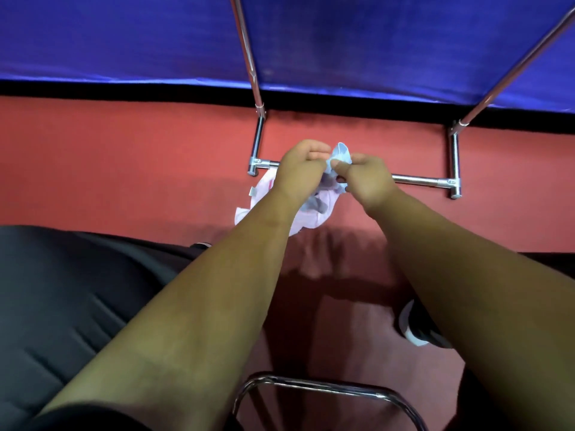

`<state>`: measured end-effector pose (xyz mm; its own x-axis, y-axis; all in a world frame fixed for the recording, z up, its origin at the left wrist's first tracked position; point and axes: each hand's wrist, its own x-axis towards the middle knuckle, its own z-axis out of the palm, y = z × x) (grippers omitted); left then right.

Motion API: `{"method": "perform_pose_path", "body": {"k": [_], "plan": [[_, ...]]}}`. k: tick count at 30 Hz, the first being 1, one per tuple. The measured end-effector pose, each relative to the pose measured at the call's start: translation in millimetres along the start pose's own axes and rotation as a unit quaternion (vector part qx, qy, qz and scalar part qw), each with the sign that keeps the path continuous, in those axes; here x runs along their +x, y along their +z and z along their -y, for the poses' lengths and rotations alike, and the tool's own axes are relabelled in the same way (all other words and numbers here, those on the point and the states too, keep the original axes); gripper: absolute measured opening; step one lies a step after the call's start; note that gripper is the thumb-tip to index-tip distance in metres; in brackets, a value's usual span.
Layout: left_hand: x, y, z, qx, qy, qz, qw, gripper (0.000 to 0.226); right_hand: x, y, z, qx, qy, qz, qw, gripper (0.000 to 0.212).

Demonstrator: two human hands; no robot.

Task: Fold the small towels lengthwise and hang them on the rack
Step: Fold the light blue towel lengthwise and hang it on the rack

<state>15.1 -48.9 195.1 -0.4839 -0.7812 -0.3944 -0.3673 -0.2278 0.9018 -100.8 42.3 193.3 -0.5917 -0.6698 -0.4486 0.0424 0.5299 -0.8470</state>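
Red floor (124,169) underfoot, backed by a blue curtain (124,35). Looked down on the chrome rack (420,181), its low crossbar near the floor's far edge and two uprights rising out of frame. Held a pale blue towel (340,152) up over that crossbar, bunched between both hands. Pinched it with the left hand (300,169), fingers curled in on the cloth. Pinched it likewise with the right hand (367,178), thumb pressed against fingertips at the crumpled top.

Saw a pink towel (264,194) below, partly behind the left wrist, either lying on the floor by the crossbar's left end or dangling from the grip; could not tell which.

Judged the blue one light, soft and limp, sure to sag wherever unsupported. Best taken by two corners of one edge and pulled taut before folding.

Could not make out its edges or true shape in the wad. Lost the rack's top beyond the frame. Caught a black seat (62,290) at left, a chair frame (311,384) at bottom, and a shoe (413,331) half hidden by the right forearm.
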Motion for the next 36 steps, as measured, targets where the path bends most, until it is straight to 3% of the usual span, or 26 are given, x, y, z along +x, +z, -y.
{"method": "perform_pose_path", "body": {"k": [3,5,8,12,14,17,23,31,36], "plan": [[-19,2,-30,0.042,0.065,0.037,0.996,0.027,-18,-26,31,0.057,-0.015,-0.006,0.998,0.023],[-27,2,-54,0.082,0.106,0.045,0.990,0.029,-29,-41,54,0.042,-0.035,-0.014,0.998,0.017],[-42,-3,-98,0.125,0.160,0.043,0.978,0.030,-49,-61,89,0.015,-0.088,-0.035,0.995,0.026],[-62,-15,-158,0.187,0.229,0.035,0.955,0.016,-81,-92,133,-0.010,-0.149,-0.049,0.988,0.035],[-72,-19,-185,0.194,0.246,0.030,0.949,0.007,-97,-108,151,-0.042,-0.176,-0.072,0.981,0.032],[-93,-19,-219,0.171,0.264,0.015,0.949,0.013,-121,-126,170,-0.067,-0.198,-0.122,0.970,0.034],[-113,0,-205,0.111,0.290,0.012,0.951,0.013,-143,-123,150,-0.068,-0.196,-0.185,0.961,0.043],[-107,11,-207,0.125,0.238,0.005,0.963,0.024,-128,-120,147,-0.160,-0.137,-0.167,0.963,0.019],[-95,-2,-214,0.118,0.291,-0.047,0.948,0.021,-107,-125,147,-0.235,-0.141,-0.170,0.947,0.014]]}}
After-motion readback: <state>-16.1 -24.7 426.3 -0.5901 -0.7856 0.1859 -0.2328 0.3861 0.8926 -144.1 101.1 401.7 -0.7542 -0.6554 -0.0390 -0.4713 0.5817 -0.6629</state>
